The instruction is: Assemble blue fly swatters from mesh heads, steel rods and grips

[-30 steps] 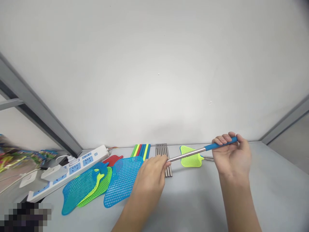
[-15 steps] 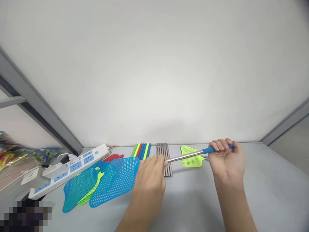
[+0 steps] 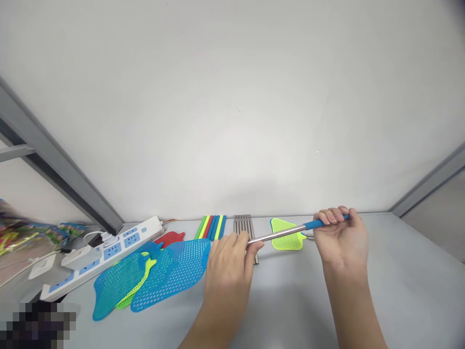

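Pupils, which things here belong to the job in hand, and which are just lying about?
Seem to belong: held swatter, coloured tubes, metal rods, loose swatter heads, yellow swatter.

Seem just lying about: power strip, white plug, colourful packets.

Head-worn view, looking forward and down, left grip (image 3: 229, 266) and right grip (image 3: 340, 237) near, tabletop (image 3: 407, 286) below, wall (image 3: 240, 87) ahead

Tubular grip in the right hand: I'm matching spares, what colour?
Blue tubular grip, best seen in the head view.
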The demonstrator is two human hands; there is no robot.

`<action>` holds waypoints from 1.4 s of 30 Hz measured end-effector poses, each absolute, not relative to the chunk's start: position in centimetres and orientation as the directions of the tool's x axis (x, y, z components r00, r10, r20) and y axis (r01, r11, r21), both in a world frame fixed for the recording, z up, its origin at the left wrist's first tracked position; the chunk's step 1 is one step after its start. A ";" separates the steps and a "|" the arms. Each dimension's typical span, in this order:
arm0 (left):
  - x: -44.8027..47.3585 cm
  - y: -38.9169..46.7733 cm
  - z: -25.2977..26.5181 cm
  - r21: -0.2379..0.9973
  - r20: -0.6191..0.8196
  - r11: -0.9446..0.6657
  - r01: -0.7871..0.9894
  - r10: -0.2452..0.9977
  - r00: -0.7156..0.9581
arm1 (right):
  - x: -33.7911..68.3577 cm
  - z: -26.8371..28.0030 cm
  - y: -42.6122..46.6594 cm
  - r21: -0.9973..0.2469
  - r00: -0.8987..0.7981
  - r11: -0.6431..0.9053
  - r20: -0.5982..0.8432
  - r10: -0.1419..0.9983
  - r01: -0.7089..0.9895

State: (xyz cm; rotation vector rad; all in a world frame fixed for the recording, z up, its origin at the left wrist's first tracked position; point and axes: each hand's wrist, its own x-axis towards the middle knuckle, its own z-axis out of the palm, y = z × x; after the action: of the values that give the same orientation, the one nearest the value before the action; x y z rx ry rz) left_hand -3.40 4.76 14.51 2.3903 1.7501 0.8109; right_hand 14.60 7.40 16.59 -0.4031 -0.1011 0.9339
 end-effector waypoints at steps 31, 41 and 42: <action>-4.1 4.3 15.0 0.261 0.438 -0.327 0.908 0.879 0.191 | 12.7 17.0 6.8 -0.096 0.450 0.486 0.256 0.855 -0.869; -4.2 4.2 15.5 0.321 0.404 -0.280 0.905 0.904 0.136 | 12.8 16.6 7.1 -0.063 0.355 0.403 0.366 0.860 -0.913; -4.2 4.2 15.5 0.332 0.394 -0.276 0.902 0.910 0.133 | 12.8 16.5 7.2 -0.054 0.348 0.393 0.366 0.863 -0.918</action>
State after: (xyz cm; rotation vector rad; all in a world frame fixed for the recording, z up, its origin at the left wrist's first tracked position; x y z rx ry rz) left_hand -4.20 4.20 15.53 2.3540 1.8819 0.8357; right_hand 12.81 7.19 16.51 0.1718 -0.3625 1.1622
